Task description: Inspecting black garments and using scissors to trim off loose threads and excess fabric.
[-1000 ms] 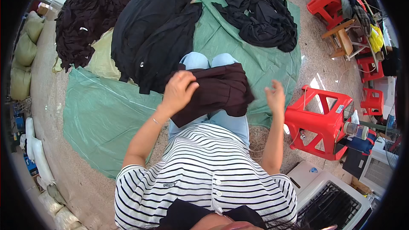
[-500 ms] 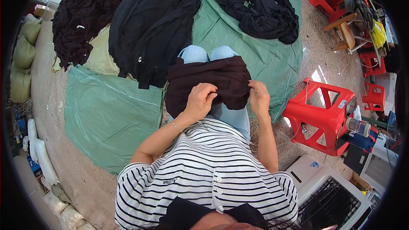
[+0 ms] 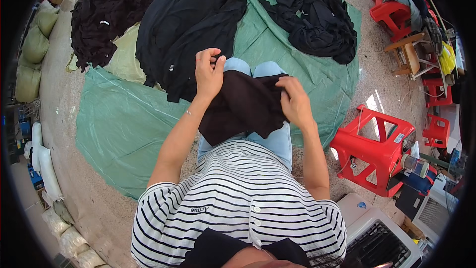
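Note:
A dark brown cloth garment (image 3: 243,106) lies bunched and folded across my lap, over light blue trousers. My left hand (image 3: 209,77) is raised at the garment's far left edge, beside my knee. Its fingers are curved, with a gap between them and the thumb, and nothing plainly held. At the garment's right edge, my right hand (image 3: 297,103) has its fingers bent over the cloth and grips it. Part of the garment is hidden under that hand.
Ahead lie a black clothes pile (image 3: 186,30), a dark brown pile (image 3: 109,15) and another black pile (image 3: 317,25). A green sheet (image 3: 129,129) covers the floor around me. A red stool (image 3: 372,144) stands to my right, near a white appliance (image 3: 369,218).
My left hand has moved away from my body to the garment's far left edge. My right hand has shifted slightly farther out. The garment's folds have changed, and the view has shifted a little.

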Action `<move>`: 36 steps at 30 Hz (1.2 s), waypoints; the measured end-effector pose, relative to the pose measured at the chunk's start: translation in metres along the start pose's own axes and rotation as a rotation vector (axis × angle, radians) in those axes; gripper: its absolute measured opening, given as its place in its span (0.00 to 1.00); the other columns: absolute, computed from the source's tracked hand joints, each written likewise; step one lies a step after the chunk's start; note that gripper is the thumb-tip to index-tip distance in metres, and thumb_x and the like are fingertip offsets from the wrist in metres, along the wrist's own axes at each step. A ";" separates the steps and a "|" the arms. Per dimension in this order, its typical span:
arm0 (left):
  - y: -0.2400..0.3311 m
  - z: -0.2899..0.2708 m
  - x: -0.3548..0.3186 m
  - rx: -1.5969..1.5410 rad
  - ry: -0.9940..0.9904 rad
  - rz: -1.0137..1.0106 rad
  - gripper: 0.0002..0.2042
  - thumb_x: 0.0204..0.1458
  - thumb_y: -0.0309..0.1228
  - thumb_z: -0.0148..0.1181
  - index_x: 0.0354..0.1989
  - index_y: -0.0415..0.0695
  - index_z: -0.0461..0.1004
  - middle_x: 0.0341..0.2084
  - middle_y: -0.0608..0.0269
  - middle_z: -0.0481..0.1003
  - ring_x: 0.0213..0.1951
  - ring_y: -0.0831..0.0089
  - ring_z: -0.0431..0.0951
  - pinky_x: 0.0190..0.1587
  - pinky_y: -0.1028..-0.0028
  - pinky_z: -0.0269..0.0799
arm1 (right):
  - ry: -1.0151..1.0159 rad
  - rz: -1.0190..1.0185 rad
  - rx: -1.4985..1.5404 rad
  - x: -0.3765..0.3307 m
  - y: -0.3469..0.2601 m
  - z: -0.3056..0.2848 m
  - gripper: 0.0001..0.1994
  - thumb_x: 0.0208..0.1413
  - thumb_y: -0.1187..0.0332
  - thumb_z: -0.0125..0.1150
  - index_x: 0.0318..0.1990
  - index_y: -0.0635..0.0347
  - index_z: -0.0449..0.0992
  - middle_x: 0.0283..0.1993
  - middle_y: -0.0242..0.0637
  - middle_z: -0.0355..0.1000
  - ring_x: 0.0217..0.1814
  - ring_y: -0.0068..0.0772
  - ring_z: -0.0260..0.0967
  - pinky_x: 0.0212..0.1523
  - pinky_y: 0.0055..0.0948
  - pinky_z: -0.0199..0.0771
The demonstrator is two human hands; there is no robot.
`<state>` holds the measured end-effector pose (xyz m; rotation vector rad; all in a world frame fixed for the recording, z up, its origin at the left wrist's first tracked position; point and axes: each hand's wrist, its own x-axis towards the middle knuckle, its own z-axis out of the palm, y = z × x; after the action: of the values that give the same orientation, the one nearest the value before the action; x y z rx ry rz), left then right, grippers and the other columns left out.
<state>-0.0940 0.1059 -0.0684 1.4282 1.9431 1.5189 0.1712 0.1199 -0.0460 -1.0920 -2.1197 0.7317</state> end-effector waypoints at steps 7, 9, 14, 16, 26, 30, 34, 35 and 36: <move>0.050 -0.038 -0.097 0.259 -0.385 0.106 0.12 0.49 0.34 0.66 0.38 0.41 0.75 0.32 0.57 0.74 0.34 0.62 0.75 0.37 0.67 0.70 | -0.054 0.241 0.118 -0.054 0.001 -0.001 0.28 0.41 0.75 0.66 0.55 0.56 0.71 0.66 0.39 0.61 0.68 0.48 0.57 0.65 0.43 0.57; 0.027 -0.040 -0.121 0.365 -0.364 0.139 0.34 0.43 0.39 0.70 0.60 0.43 0.65 0.60 0.49 0.61 0.60 0.49 0.62 0.59 0.56 0.59 | 0.043 0.121 -0.098 -0.072 0.033 0.010 0.17 0.45 0.82 0.62 0.45 0.61 0.76 0.59 0.39 0.70 0.63 0.45 0.64 0.63 0.40 0.62; 0.014 -0.036 -0.117 0.506 -0.240 -0.051 0.46 0.39 0.43 0.73 0.68 0.48 0.56 0.70 0.44 0.44 0.69 0.43 0.44 0.64 0.44 0.47 | 0.526 0.187 0.221 -0.046 0.009 -0.011 0.11 0.53 0.87 0.50 0.41 0.65 0.74 0.46 0.44 0.76 0.52 0.40 0.73 0.56 0.33 0.70; -0.001 -0.035 -0.114 0.506 -0.285 0.049 0.30 0.43 0.36 0.69 0.58 0.47 0.66 0.68 0.42 0.49 0.69 0.41 0.46 0.65 0.45 0.47 | 0.741 0.184 0.132 -0.030 -0.011 -0.040 0.10 0.59 0.85 0.43 0.42 0.68 0.72 0.45 0.47 0.75 0.50 0.38 0.74 0.56 0.34 0.70; 0.086 -0.124 -0.036 -0.373 -0.485 -0.286 0.02 0.56 0.19 0.53 0.33 0.37 0.72 0.27 0.69 0.72 0.32 0.84 0.69 0.36 0.81 0.66 | 0.962 0.154 -0.044 -0.047 -0.084 -0.129 0.04 0.59 0.78 0.55 0.39 0.71 0.74 0.36 0.38 0.72 0.35 0.25 0.69 0.40 0.22 0.71; 0.097 -0.147 0.000 -0.277 -0.439 -0.279 0.03 0.55 0.23 0.58 0.33 0.36 0.73 0.27 0.72 0.72 0.32 0.86 0.69 0.36 0.83 0.65 | 0.686 0.317 0.023 -0.031 -0.073 -0.117 0.02 0.56 0.79 0.58 0.36 0.68 0.75 0.32 0.32 0.71 0.35 0.20 0.67 0.40 0.20 0.67; 0.028 -0.081 -0.004 0.383 -0.180 0.120 0.11 0.52 0.32 0.62 0.43 0.42 0.75 0.36 0.56 0.76 0.39 0.60 0.76 0.44 0.65 0.71 | 0.416 0.501 -0.319 -0.024 -0.010 -0.059 0.08 0.55 0.69 0.63 0.40 0.61 0.76 0.34 0.43 0.73 0.35 0.37 0.74 0.39 0.32 0.72; 0.020 -0.072 -0.014 0.375 -0.223 0.199 0.13 0.50 0.32 0.63 0.43 0.43 0.75 0.40 0.55 0.75 0.43 0.55 0.74 0.46 0.62 0.71 | 0.347 0.494 -0.272 -0.029 0.000 -0.047 0.12 0.53 0.68 0.64 0.44 0.61 0.75 0.38 0.45 0.73 0.41 0.46 0.73 0.42 0.37 0.72; 0.010 -0.061 -0.026 0.271 -0.305 0.164 0.11 0.50 0.32 0.63 0.41 0.42 0.76 0.38 0.55 0.76 0.42 0.57 0.75 0.45 0.63 0.71 | 0.259 0.461 -0.263 -0.041 0.018 -0.037 0.15 0.52 0.69 0.63 0.48 0.61 0.73 0.42 0.46 0.72 0.46 0.47 0.71 0.46 0.39 0.70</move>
<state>-0.1206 0.0495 -0.0436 1.8489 1.9325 1.0457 0.2256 0.1010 -0.0465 -1.7519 -1.7931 0.4830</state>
